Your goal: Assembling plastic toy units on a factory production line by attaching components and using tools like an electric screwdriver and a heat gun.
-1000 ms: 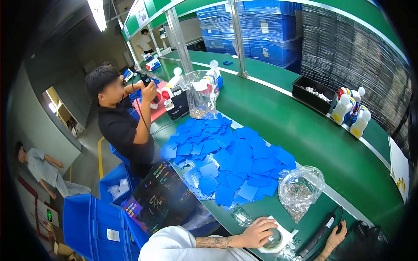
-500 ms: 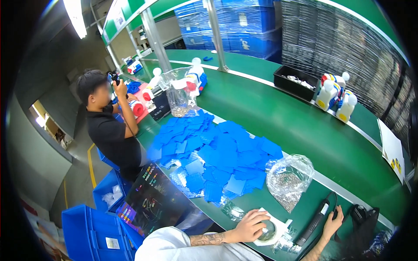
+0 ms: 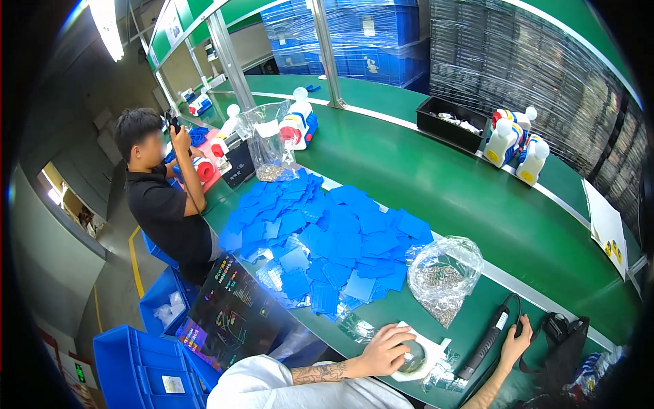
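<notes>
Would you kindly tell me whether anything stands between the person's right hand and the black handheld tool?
Nothing solid visibly does: mostly bare green bench lies between the right hand and the black handheld tool. Only the tool's black cord is near, looping from its far end toward the hand; whether they touch is unclear.

Green bench [image 3: 390, 308] (blue sheets [image 3: 344, 238], screwdriver [image 3: 486, 344] atop)

dark panel [image 3: 238, 317]: white and coloured lettering [image 3: 222, 270] | blue bin [image 3: 129, 365]: white label [image 3: 174, 384], print too small | sign [image 3: 80, 372]: green marks
</notes>
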Demonstrator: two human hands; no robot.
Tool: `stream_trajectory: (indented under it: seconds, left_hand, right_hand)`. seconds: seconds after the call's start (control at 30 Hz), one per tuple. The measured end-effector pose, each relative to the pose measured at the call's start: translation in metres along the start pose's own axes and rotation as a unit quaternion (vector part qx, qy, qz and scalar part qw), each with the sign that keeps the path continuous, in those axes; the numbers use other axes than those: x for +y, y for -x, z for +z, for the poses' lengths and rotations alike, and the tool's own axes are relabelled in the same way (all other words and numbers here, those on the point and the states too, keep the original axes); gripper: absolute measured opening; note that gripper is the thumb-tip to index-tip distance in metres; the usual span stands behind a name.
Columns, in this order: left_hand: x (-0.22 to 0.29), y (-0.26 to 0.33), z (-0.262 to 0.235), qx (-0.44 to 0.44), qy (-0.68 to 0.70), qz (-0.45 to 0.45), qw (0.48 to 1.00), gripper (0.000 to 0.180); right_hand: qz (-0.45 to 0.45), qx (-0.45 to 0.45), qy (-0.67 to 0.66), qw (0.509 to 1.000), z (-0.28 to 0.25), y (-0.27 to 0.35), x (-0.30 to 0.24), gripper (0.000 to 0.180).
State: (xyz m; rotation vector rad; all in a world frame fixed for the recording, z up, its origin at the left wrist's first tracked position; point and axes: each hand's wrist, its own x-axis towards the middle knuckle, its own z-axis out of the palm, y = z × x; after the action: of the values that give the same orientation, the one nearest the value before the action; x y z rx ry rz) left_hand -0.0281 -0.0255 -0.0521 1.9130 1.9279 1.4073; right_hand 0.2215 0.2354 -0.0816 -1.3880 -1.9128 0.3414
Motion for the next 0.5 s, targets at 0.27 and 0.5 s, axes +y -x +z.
stream_trajectory:
  seconds: [0.27,0.5]
  left_hand:
    - [0.0002,0.0003,0.0009,0.006,0.000,-0.001,1.000,0.007]
    - [0.0005,0.0002,0.0006,0.005,-0.004,-0.002,1.000,0.007]
  right_hand:
    - [-0.005,0.004,0.003,1.000,-0.0005,-0.0003,-0.0021,0.032]
    - [-0.002,0.007,0.005,1.000,0.0003,-0.0004,-0.0016,0.032]
